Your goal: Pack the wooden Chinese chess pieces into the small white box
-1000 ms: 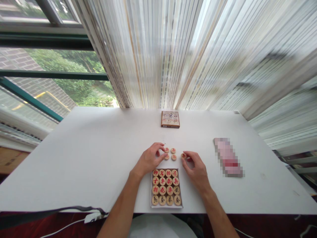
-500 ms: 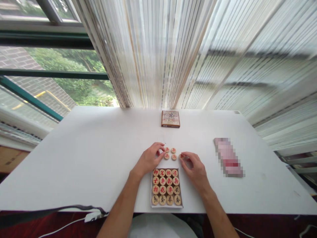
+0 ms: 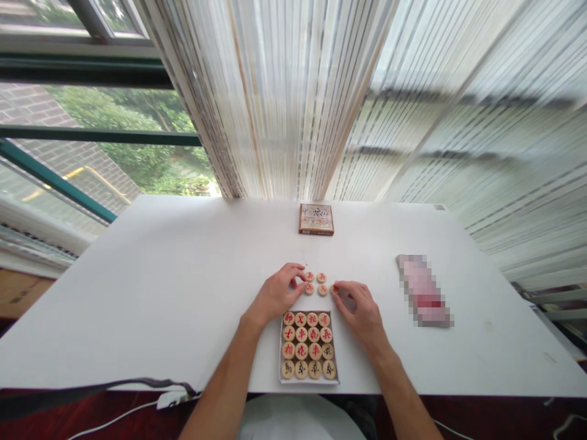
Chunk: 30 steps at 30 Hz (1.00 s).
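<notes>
Several round wooden pieces with red characters lie in two short rows on the white table (image 3: pixel 183 275), among them a front one (image 3: pixel 322 290). At their left edge, my left hand (image 3: pixel 279 290) has its thumb and fingertips apart, touching or nearly touching the two left pieces (image 3: pixel 309 289). My right hand (image 3: pixel 360 308) pinches another round piece (image 3: pixel 334 289) at the right end of the front row. Nearer to me stands an open square box (image 3: pixel 309 381) filled with rows of pieces, red characters at the back and black ones mostly in front.
A flat printed box (image 3: pixel 316 220) lies near the table's back edge. To the right is a pixelated pink object (image 3: pixel 424 292). A dark strap (image 3: pixel 137 384) and a white plug (image 3: pixel 172 400) are at the front left edge.
My right hand has brought its piece slightly left, closer to the front row. My left hand has barely moved.
</notes>
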Available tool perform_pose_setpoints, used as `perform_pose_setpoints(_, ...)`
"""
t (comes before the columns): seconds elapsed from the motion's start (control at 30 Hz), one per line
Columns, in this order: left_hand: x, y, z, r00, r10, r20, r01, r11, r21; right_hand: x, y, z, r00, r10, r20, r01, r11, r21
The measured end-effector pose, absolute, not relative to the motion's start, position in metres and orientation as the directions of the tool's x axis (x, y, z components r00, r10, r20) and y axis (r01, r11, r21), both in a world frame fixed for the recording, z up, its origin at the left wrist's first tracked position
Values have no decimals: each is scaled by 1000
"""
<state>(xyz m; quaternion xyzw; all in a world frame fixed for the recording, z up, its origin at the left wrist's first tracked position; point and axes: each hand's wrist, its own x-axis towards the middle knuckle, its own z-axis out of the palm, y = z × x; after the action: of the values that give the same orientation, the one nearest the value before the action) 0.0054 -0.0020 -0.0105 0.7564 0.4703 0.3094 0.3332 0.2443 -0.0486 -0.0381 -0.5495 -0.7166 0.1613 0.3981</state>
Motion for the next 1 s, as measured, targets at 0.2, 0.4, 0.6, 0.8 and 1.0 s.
perform_pose_setpoints(0.2, 6, -3, -8, 362, 918, 163, 502, -339, 796, 245, -50, -36, -44, 924, 381, 638, 320, -701)
perform_pose_setpoints(0.4, 11, -6, 4, 301, 927, 226, 431, -343, 834, 242, -54, -20, -22, 910, 415, 592, 346, -728)
perform_pose_setpoints(0.6, 23, -27, 32, 392, 913, 110, 285, -234, 930, 227, -75, 9, -72, 843, 533, 542, 482, -689)
perform_pose_setpoints(0.8, 31, -57, 34, 434, 899, -63, 45, 48, 998, 212, -95, 17, -102, 803, 587, 511, 548, -662)
perform_pose_setpoints(1.0, 33, -67, 19, 384, 915, -121, -99, 172, 980, 206, -103, 13, -120, 818, 563, 475, 545, -691)
